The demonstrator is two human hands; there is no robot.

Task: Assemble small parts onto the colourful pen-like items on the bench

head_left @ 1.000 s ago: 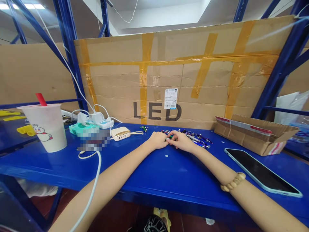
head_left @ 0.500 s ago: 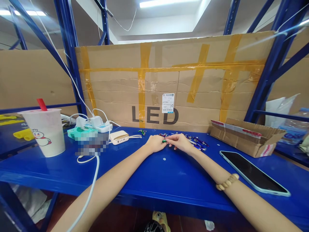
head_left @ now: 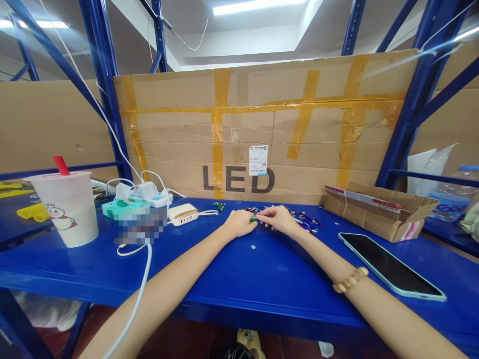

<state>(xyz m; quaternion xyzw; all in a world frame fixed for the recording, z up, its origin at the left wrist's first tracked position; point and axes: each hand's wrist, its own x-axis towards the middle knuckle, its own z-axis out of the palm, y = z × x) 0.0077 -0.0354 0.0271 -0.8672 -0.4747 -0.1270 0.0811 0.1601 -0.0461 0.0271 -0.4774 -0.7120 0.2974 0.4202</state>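
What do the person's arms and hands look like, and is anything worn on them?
The left forearm and right forearm are bare, with no sleeves in view, and the left hand and right hand wear no gloves. The only visible accessory is a bracelet of large, round, tan, wood-like beads on the right wrist.

Beyond the fingers (head_left: 270, 214) stands a tan cardboard sheet (head_left: 239, 119) patched with yellow tape and printed "LED", set against blue steel shelving uprights (head_left: 101, 85). A long white ceiling light (head_left: 258, 6) glows overhead; a dark reddish-brown floor (head_left: 194, 339) lies below the worktop.
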